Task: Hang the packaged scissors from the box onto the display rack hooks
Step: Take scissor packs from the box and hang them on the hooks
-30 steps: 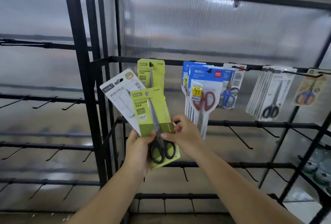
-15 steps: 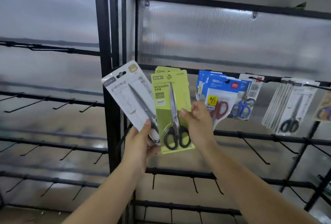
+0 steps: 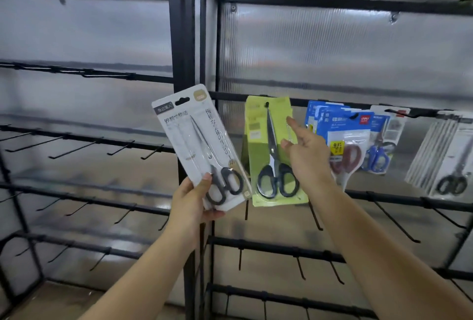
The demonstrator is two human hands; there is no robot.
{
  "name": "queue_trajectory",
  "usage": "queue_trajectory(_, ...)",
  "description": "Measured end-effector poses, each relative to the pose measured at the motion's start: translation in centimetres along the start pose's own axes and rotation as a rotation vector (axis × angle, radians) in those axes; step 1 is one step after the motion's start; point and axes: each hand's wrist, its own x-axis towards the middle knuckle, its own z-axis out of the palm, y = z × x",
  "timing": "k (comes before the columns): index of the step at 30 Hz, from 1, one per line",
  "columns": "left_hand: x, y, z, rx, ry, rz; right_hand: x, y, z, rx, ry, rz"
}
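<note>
Left of hung green pack (image 3: 275,150), left grip (image 3: 194,196) pinches white pack (image 3: 197,140); right grip (image 3: 304,150) spread.

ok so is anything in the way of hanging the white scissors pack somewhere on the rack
Nothing visible blocks it. The left hand holds the white scissors pack in front of the black rack post. The bare hooks to its left hold nothing. The hook with the green packs, beside the right hand, is already taken.
</note>
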Motion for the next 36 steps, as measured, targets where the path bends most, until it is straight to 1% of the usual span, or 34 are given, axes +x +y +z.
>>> queue_trajectory(3, 0.1, 0.5, -0.2, -0.002, -0.003, 0.001, 0.3, 0.6, 0.1, -0.061, 0.013, 0.001)
queue_trajectory(5, 0.2, 0.7, -0.2, -0.007, -0.014, -0.006, 0.8, 0.5, 0.4, -0.163, 0.021, -0.014)
queue_trajectory(6, 0.2, 0.7, -0.1, -0.004, -0.02, -0.015, 1.3, 0.3, 0.5, -0.235, -0.002, -0.004)
queue_trajectory(9, 0.3, 0.5, 0.3, 0.023, -0.06, -0.046, 2.3, 0.3, 1.1, -0.511, -0.156, 0.048)
queue_trajectory(10, 0.3, 0.4, 0.3, 0.038, -0.077, -0.053, 2.2, 0.3, 1.2, -0.585, -0.162, 0.028)
queue_trajectory(11, 0.3, 0.3, 0.4, 0.056, -0.098, -0.055, 1.8, 0.3, 1.2, -0.587, -0.145, -0.021)
queue_trajectory(12, 0.3, 0.2, 0.5, 0.072, -0.126, -0.051, 1.0, 0.4, 1.1, -0.523, -0.136, -0.085)
queue_trajectory(13, 0.2, 0.0, 0.6, 0.083, -0.159, -0.044, 0.2, 0.4, 0.9, -0.401, -0.156, -0.128)
queue_trajectory(14, 0.2, -0.1, 0.7, 0.09, -0.195, -0.041, -0.8, 0.4, 0.7, -0.262, -0.203, -0.134)
queue_trajectory(16, -0.1, -0.5, 1.5, 0.117, -0.262, -0.049, -2.3, 0.3, 0.1, -0.036, -0.318, -0.09)
queue_trajectory(17, -0.3, -0.7, 2.2, 0.14, -0.29, -0.059, -2.6, 0.6, -0.3, 0.01, -0.35, -0.078)
queue_trajectory(19, -0.6, -1.2, 3.9, 0.177, -0.331, -0.079, -2.9, 1.1, -1.3, -0.012, -0.346, -0.097)
queue_trajectory(22, -0.9, -2.2, 7.5, 0.217, -0.371, -0.074, -3.2, 1.4, -4.0, -0.04, -0.212, -0.108)
queue_trajectory(24, -1.0, -3.0, 10.3, 0.374, -0.413, 0.012, -3.1, 1.7, -6.6, -0.09, -0.095, -0.09)
queue_trajectory(28, -1.2, -4.9, 16.4, 0.757, -0.501, 0.279, -3.3, 2.8, -13.2, -0.176, 0.089, -0.062)
queue_trajectory(31, -2.1, -6.2, 20.9, 1.044, -0.523, 0.574, -3.4, 4.0, -18.9, -0.154, 0.247, -0.038)
queue_trajectory(34, -2.8, -7.2, 25.4, 1.176, -0.581, 0.796, -2.8, 5.1, -24.7, -0.205, 0.419, 0.006)
queue_trajectory(36, -3.2, -7.8, 28.2, 1.22, -0.607, 0.86, -2.2, 6.0, -28.5, -0.229, 0.525, 0.037)
